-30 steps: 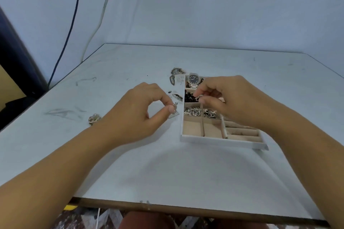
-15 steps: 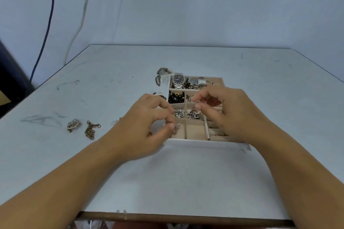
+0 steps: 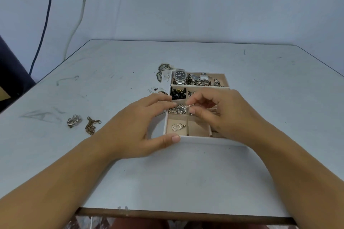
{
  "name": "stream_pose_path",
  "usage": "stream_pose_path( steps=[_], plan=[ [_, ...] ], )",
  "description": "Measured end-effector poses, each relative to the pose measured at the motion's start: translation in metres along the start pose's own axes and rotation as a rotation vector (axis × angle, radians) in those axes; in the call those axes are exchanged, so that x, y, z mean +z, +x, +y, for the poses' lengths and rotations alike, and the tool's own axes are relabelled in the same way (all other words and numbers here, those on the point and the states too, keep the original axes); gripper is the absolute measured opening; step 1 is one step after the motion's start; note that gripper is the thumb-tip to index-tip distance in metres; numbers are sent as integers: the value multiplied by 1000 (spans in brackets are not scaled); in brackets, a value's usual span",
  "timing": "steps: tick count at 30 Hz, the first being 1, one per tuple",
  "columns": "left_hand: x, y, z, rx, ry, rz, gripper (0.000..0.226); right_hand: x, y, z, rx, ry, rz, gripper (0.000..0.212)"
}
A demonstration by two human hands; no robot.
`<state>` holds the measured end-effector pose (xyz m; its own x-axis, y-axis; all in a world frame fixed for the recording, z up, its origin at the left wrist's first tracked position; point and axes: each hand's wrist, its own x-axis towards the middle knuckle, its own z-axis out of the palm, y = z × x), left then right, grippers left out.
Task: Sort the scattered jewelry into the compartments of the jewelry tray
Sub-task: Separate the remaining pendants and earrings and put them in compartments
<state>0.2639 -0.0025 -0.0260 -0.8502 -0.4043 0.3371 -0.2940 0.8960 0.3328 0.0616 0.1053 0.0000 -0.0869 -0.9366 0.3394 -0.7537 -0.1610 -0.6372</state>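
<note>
Table (image 3: pixel 186 173) – grey-white top, scuffed, its near edge at the bottom of view. Both forearms reach in from below and converge on the jewelry tray (image 3: pixel 204 138), which sits mid-table.

Left hand (image 3: pixel 134 130) – palm down at the tray's near-left corner. Thumb tip rests against the white front wall; the fingers lie fairly straight and spread from the thumb, their tips at the left wall by the middle row. It grips nothing.

Right hand (image 3: pixel 229 115) – arched over the tray's right half and hiding those compartments. Index finger and thumb are curled together, pinching a small gold piece (image 3: pixel 190 105) above the divider of the middle row; the other fingers are bent loosely behind.

Tray contents:
- far row: dark-dial watch (image 3: pixel 180 76) with more metal-strap watches beside it; dial writing too small to read
- next row, left: black beads (image 3: pixel 178 93)
- middle row, left: silver pieces (image 3: pixel 177 110), just beside the left fingertips
- near-left compartment: heart earring (image 3: pixel 177 127), lying flat between the left thumb and fingers

Loose on the table, well left of the left hand: silver cluster (image 3: pixel 74 120) and gold chain (image 3: pixel 91 125), near each other. More small pieces (image 3: pixel 163 67) lie just off the tray's far-left corner.
</note>
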Motion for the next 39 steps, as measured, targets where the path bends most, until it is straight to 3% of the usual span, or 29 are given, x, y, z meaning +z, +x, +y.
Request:
stream_pose_path(
  steps=[6, 12, 18, 26, 34, 39],
  plan=[
    [2, -1, 1, 4, 12, 3, 73, 14, 4, -9, -10, 33, -32, 9],
    [3, -2, 1, 10, 31, 15, 72, 18, 7, -5, -83, -211, -107, 1],
    [4, -2, 2, -3, 31, 28, 72, 25, 4, -5, -198, -424, -128, 26],
    [-34, -20, -16, -114, 96, 66, 72, 12, 16, -19, -143, -313, -132, 17],
    [-82, -79, -71, -321, 201, 72, 62, 44, 56, -57, -247, -369, -353, 21],
    [-73, -89, -77, -326, 172, 53, 48, 81, 84, -62, -208, -402, -468, 24]
  ],
)
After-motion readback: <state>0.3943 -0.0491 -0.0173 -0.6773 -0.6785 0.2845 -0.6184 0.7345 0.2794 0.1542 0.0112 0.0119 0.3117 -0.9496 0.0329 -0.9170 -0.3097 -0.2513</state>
